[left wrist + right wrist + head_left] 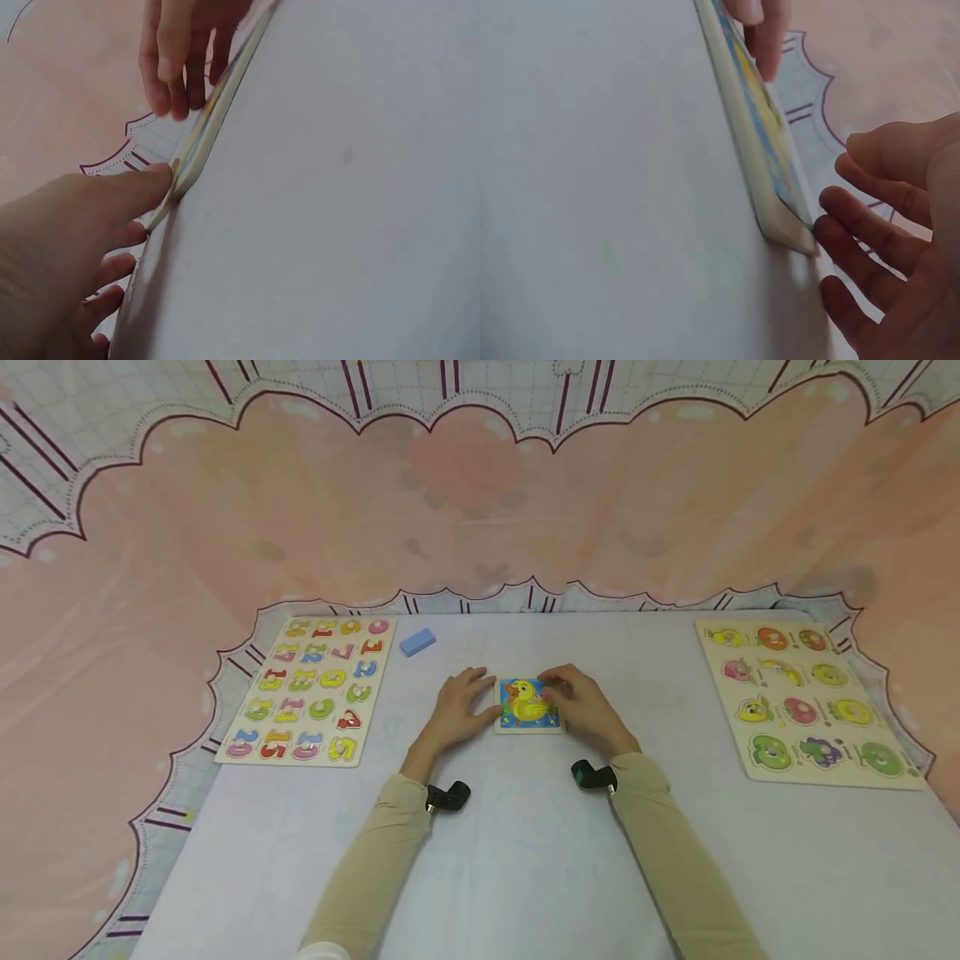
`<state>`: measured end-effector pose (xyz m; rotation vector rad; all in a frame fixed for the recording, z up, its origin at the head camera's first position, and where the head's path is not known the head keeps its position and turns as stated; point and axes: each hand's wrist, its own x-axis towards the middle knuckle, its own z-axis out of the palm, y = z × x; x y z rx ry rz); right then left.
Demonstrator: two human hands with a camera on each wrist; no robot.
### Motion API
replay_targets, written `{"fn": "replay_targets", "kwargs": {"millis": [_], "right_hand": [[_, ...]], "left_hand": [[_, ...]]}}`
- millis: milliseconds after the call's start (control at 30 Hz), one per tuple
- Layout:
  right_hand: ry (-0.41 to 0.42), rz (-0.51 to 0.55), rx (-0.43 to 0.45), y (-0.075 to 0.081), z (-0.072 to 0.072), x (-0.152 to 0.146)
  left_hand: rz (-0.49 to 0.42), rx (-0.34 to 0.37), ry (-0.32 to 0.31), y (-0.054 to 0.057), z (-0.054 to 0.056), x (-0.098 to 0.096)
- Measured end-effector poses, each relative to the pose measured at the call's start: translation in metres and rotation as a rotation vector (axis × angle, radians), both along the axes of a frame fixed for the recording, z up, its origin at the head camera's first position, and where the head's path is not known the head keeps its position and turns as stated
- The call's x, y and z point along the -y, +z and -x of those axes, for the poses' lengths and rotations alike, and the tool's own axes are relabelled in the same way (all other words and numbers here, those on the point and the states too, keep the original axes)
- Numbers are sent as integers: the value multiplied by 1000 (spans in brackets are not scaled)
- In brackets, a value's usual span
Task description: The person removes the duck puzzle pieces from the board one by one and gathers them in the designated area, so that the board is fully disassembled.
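Note:
A small square wooden duck puzzle [527, 703], a yellow duck on a blue ground, lies flat on the white table [480, 860]. My left hand [462, 708] is at its left side, the thumb touching the board's edge and the other fingers stretched out beside it. In the left wrist view that thumb [139, 193] rests on the board's corner. My right hand [588, 706] hovers over the right side, its fingers loosely bent. From the right wrist camera, these fingers [870, 240] are spread by the board's corner, with nothing seen between them.
A number puzzle board [303, 693] lies on the left of the table, with a blue block [417, 642] near its upper right corner. On the right lies a fruit puzzle board [810, 706]. A patterned peach cloth [480, 518] hangs behind the table.

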<state>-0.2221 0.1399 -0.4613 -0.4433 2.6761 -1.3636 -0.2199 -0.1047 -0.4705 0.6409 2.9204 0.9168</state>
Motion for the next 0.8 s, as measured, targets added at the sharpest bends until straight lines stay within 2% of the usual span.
{"fn": "replay_targets", "kwargs": {"millis": [233,800], "right_hand": [[10,-27,-51,-6,5,15],[-62,-138,-122,-14,7,39]], "left_hand": [[17,-79,10,-7,-1,1],[35,-105,19,-13,0,4]]}}
